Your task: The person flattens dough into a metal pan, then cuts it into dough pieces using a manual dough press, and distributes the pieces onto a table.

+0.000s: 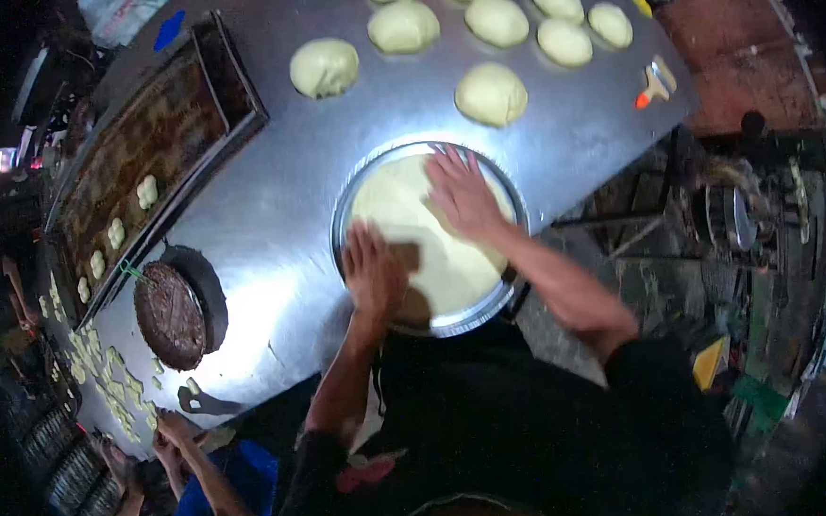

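A flat round of pale dough covers most of a shiny round metal pan on the steel table. My left hand lies at the left side of the dough, open with its fingers pointing away from me. Higher up, at the dough's far right part, my right hand rests with fingers stretched out and a little apart. Neither hand grips anything. Just beyond the pan sits a smooth dough ball.
Several more dough balls lie at the back. A scraper sits near the right edge. On the left are a baking tray holding small dough pieces and a bowl of dark filling. A co-worker's hands handle small dough pieces lower left.
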Action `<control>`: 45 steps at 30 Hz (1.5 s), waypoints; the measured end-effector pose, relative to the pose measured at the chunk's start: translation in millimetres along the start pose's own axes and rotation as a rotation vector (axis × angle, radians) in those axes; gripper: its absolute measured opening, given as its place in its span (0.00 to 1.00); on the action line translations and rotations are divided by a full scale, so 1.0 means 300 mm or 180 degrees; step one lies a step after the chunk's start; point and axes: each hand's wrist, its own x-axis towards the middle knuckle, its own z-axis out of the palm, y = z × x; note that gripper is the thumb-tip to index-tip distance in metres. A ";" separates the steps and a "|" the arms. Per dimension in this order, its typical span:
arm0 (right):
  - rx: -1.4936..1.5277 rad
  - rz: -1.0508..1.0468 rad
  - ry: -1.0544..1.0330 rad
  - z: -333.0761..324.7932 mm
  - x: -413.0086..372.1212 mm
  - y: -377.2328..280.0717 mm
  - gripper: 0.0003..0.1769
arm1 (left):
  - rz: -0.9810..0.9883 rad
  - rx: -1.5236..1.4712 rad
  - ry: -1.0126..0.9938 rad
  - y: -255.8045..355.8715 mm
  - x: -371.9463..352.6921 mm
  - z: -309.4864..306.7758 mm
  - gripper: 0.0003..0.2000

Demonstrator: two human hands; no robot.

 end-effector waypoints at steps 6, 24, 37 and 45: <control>0.0393 0.0050 0.0330 -0.023 -0.046 -0.046 0.33 | 0.1710 -0.0438 0.0320 0.033 0.224 -0.087 0.30; -0.0148 0.0143 0.0577 0.086 -0.082 0.002 0.37 | 0.0727 -0.0135 0.0583 0.033 0.165 -0.022 0.32; -0.0339 -0.0440 0.0075 0.029 -0.051 0.028 0.37 | 0.0655 -0.0059 0.0597 -0.006 0.087 -0.069 0.30; -0.0484 -0.0581 -0.0020 0.130 -0.022 -0.220 0.34 | 0.0530 -0.1207 0.1430 -0.209 0.407 -0.161 0.24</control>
